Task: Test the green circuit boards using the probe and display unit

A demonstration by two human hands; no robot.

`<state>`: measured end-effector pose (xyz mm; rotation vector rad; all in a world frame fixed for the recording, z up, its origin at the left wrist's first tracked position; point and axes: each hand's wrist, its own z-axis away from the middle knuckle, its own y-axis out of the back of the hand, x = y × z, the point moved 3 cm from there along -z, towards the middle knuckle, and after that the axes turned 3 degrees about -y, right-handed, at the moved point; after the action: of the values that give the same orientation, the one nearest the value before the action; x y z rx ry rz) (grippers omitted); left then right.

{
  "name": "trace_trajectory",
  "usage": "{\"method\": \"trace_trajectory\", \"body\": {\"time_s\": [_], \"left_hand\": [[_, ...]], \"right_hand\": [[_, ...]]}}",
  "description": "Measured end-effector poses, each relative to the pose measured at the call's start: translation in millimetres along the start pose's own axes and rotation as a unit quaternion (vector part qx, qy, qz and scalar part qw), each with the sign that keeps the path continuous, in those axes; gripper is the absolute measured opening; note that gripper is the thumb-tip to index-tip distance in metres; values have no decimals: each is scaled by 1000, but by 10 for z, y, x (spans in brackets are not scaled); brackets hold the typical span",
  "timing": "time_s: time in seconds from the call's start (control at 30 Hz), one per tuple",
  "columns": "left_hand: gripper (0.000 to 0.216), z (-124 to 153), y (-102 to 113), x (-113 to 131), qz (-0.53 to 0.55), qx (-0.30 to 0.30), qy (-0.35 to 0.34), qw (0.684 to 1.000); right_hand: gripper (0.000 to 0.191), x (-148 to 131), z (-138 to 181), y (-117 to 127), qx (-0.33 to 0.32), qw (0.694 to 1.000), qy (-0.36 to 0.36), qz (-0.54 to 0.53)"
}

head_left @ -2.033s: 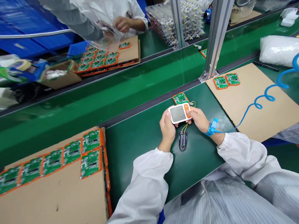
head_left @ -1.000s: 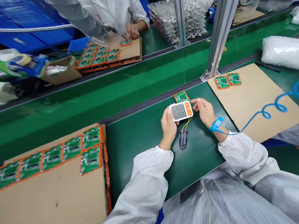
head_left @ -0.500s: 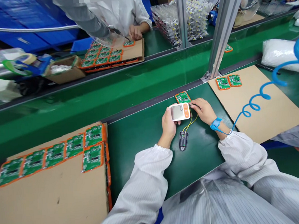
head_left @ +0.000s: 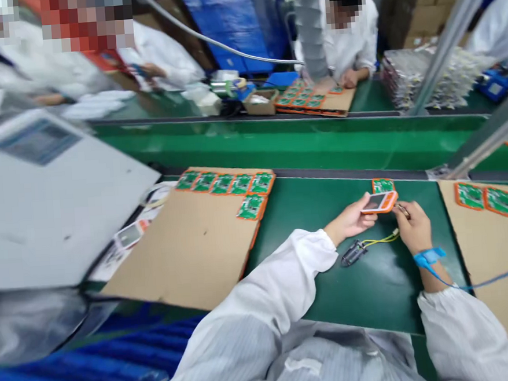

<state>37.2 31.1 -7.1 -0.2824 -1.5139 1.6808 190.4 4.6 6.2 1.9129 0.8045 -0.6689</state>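
Observation:
A white-and-orange handheld device with a grey screen (head_left: 373,203) is in my left hand (head_left: 352,221), tilted, its orange buttons towards the right. My right hand (head_left: 415,229), with a blue wrist strap (head_left: 430,257), pinches a small metallic piece (head_left: 402,210) at the device's right edge; its exact kind is too small to tell. Below them a black battery holder (head_left: 354,253) lies on the green table. Its yellow wires (head_left: 379,240) end in a small pale plug (head_left: 395,233) close to my right hand. Just behind the device sits a green circuit board (head_left: 383,185) in an orange frame.
On the left, cardboard (head_left: 188,241) carries several orange-framed boards (head_left: 221,184). More cardboard (head_left: 493,255) at right bears two boards (head_left: 499,201). A large white machine panel (head_left: 59,210) stands far left. Metal posts (head_left: 487,139) rise at right; a co-worker (head_left: 352,44) sits opposite.
My view has swung left, so everything sits further right and the white panel shows. The device has turned and tilted in my left hand. The wires now run rightward from the battery holder.

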Motion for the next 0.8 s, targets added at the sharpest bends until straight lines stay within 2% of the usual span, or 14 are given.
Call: {"method": "trace_trajectory", "body": {"time_s": [0.1, 0.17, 0.23, 0.3, 0.33, 0.37, 0.43, 0.5, 0.57, 0.6, 0.63, 0.7, 0.8], "left_hand": [[24, 75, -74, 62, 73, 5, -38, 997], [21, 255, -173, 115, 79, 31, -87, 993], [19, 579, -277, 182, 19, 67, -159, 985], [27, 1044, -334, 304, -98, 112, -263, 953], [31, 1320, -331, 397, -167, 142, -323, 920], [32, 1613, -303, 515, -246, 181, -384, 871], [34, 2194, -184, 800, -417, 281, -468, 727], [33, 2675, 13, 1110, -565, 375, -480, 557], [32, 2995, 279, 1394, -653, 433, -449, 430], [33, 3092, 430, 1514, -680, 449, -427, 393], [35, 3149, 584, 1614, -701, 455, -405, 371], [40, 3171, 883, 1751, -736, 450, -361, 355], [45, 3094, 1230, 1820, -779, 429, -309, 338]], "right_hand": [[36, 71, -2, -28, 10, 1000, -25, -3], [40, 124, -4, -53, 0, 999, -53, -10], [44, 167, -3, -84, -18, 997, -77, -16], [48, 192, 1, -116, -30, 995, -88, -23], [48, 196, 4, -129, -33, 995, -88, -25], [49, 194, 9, -140, -35, 995, -86, -26], [50, 182, 19, -157, -39, 996, -77, -25], [50, 167, 30, -167, -45, 997, -67, -19], [51, 162, 38, -173, -51, 997, -64, -14], [51, 163, 42, -176, -54, 996, -66, -14], [51, 166, 45, -178, -56, 996, -68, -13], [51, 172, 48, -183, -57, 996, -72, -12], [54, 171, 47, -188, -53, 996, -73, -8]]}}
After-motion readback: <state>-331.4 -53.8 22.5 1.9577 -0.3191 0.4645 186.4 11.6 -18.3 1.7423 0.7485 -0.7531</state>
